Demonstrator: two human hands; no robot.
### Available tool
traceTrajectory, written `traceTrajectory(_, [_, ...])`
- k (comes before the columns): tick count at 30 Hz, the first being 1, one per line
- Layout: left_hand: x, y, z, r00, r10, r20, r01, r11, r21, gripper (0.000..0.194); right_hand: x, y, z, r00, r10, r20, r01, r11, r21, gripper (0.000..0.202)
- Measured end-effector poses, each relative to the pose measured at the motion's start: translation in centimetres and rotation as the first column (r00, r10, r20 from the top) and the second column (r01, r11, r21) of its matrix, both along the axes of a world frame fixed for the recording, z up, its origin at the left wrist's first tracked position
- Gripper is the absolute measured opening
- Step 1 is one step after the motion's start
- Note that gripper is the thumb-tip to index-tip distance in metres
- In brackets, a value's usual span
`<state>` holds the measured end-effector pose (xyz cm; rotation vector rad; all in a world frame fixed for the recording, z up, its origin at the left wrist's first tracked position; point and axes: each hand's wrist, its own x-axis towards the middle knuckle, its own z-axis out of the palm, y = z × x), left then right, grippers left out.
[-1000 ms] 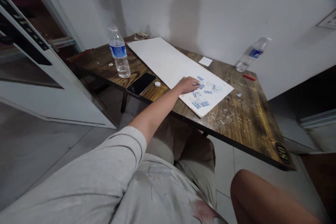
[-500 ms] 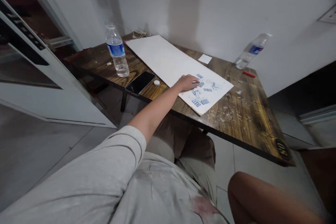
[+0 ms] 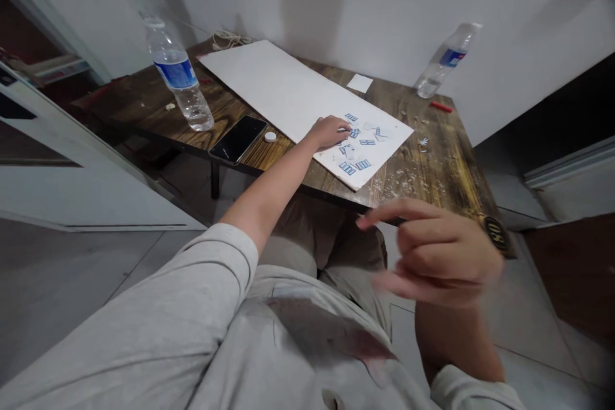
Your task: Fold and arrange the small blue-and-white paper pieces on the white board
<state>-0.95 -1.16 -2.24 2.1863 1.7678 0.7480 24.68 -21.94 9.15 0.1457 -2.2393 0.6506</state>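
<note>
My left hand [image 3: 330, 132] rests on a long white board [image 3: 283, 86], its fingers pinched together beside a small blue-and-white striped piece [image 3: 354, 133]. Whatever those fingertips hold is too small to make out. Several similar blue-marked pieces lie around it on the board's right end, among them one striped piece [image 3: 364, 164] near the front edge. My right hand [image 3: 439, 253] is raised in front of the table's near edge, slightly blurred. Its index finger and thumb are apart, the other fingers are curled, and nothing shows between them.
On the wooden table [image 3: 432, 173] stand a water bottle [image 3: 179, 77] at left and another bottle [image 3: 444, 63] by the wall. A phone [image 3: 239, 139], a white cap [image 3: 270, 137], a white paper square [image 3: 360, 82], a red stick-like object [image 3: 441, 107] and scattered white scraps lie about.
My right hand has risen into view from the lower right, its thumb and index finger apart. My left hand stays at the same pieces on the board. The view has shifted slightly.
</note>
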Motion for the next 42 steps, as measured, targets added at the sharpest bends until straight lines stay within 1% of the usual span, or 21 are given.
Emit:
traceTrajectory(1, [0.0,0.0,0.0,1.000,0.003,0.000,-0.003,1.000,0.002,0.032,-0.5,-0.2,-0.4,0.999,0.016,-0.036,-0.017,1.000,-0.015,0.025])
traceTrajectory(4, [0.0,0.0,-0.1,1.000,0.004,0.000,-0.004,1.000,0.006,0.032,-1.6,-0.5,-1.2,0.994,0.092,0.058,-0.091,0.995,-0.030,0.002])
traceTrajectory(6, [-0.1,0.0,0.0,1.000,0.000,-0.004,0.000,1.000,0.004,0.032,-1.8,-0.6,-1.5,0.991,0.119,0.065,-0.114,0.991,-0.075,0.007])
traceTrajectory(7, [-0.1,-0.1,0.0,1.000,-0.001,-0.007,0.001,1.000,0.001,0.032,-1.7,-0.6,-1.6,0.991,0.131,0.032,-0.127,0.986,-0.108,0.004])
traceTrajectory(9, [-0.1,-0.1,0.1,1.000,0.001,-0.013,-0.001,1.000,-0.002,0.032,-1.6,-0.7,-2.0,0.988,0.142,-0.058,-0.150,0.975,-0.165,0.017])
traceTrajectory(11, [0.0,-0.2,0.2,1.000,0.003,-0.010,-0.003,1.000,0.001,0.032,-1.5,-0.8,-2.2,0.987,0.093,-0.133,-0.120,0.969,-0.215,0.034])
traceTrajectory(14, [-0.1,-0.2,0.2,1.000,0.005,-0.004,-0.005,1.000,0.009,0.031,-1.4,-1.1,-2.3,0.988,-0.008,-0.153,-0.038,0.955,-0.293,0.039])
traceTrajectory(16, [-0.1,-0.3,0.2,1.000,0.003,-0.006,-0.003,1.000,0.008,0.031,-1.1,-1.4,-1.9,0.994,0.043,-0.102,-0.070,0.959,-0.275,0.032])
traceTrajectory(17, [-0.1,-0.3,0.2,1.000,0.002,-0.008,-0.002,1.000,0.008,0.031,-0.9,-1.4,-1.6,0.995,0.087,-0.045,-0.095,0.969,-0.228,0.026])
traceTrajectory(19, [-0.1,-0.3,0.2,1.000,0.000,-0.009,0.000,1.000,0.013,0.031,-0.5,-1.5,-1.0,0.971,0.153,0.182,-0.142,0.987,-0.075,0.013])
traceTrajectory(21, [-0.1,-0.3,0.2,1.000,0.001,-0.012,-0.001,1.000,0.021,0.031,-0.2,-1.4,-0.7,0.926,0.098,0.364,-0.121,0.992,0.043,0.050])
traceTrajectory(23, [-0.1,-0.4,0.2,1.000,0.005,-0.017,-0.004,1.000,0.026,0.032,-0.3,-1.3,-1.0,0.910,0.037,0.414,-0.077,0.994,0.081,0.082])
traceTrajectory(25, [-0.2,-0.4,0.2,1.000,0.005,-0.025,-0.004,1.000,0.030,0.032,-0.6,-0.9,-1.9,0.900,0.001,0.435,-0.031,0.998,0.062,0.107])
traceTrajectory(27, [-0.2,-0.4,0.1,0.999,0.007,-0.032,-0.006,0.999,0.032,0.033,-1.1,-0.2,-3.0,0.896,-0.060,0.441,0.051,0.998,0.031,0.120])
traceTrajectory(29, [-0.3,-0.4,0.1,0.999,0.010,-0.033,-0.009,0.999,0.033,0.033,-1.4,1.1,-4.3,0.890,-0.148,0.430,0.157,0.987,0.015,0.120])
traceTrajectory(31, [-0.3,-0.4,0.1,1.000,0.010,-0.028,-0.009,0.999,0.042,0.033,-1.6,3.3,-5.5,0.880,-0.243,0.407,0.260,0.966,0.014,0.115])
traceTrajectory(34, [-0.3,-0.5,0.1,1.000,0.007,-0.025,-0.005,0.998,0.057,0.033,-1.3,8.2,-7.5,0.840,-0.417,0.347,0.431,0.902,0.040,0.104])
traceTrajectory(36, [-0.3,-0.6,0.3,1.000,0.006,-0.023,-0.005,0.999,0.052,0.032,-0.9,12.4,-8.8,0.789,-0.535,0.303,0.551,0.834,0.039,0.101])
traceTrajectory(38, [-0.2,-0.7,0.4,1.000,0.008,-0.019,-0.007,0.999,0.039,0.032,-0.4,16.8,-10.1,0.727,-0.634,0.262,0.659,0.752,-0.008,0.100])
traceTrajectory(40, [-0.2,-0.7,0.6,1.000,0.012,-0.016,-0.012,0.999,0.031,0.031,-0.1,20.9,-11.1,0.652,-0.719,0.240,0.752,0.653,-0.089,0.098])
traceTrajectory(42, [-0.3,-0.6,0.6,1.000,0.017,-0.017,-0.016,0.999,0.028,0.030,-0.2,24.2,-12.0,0.571,-0.787,0.234,0.821,0.545,-0.172,0.088])
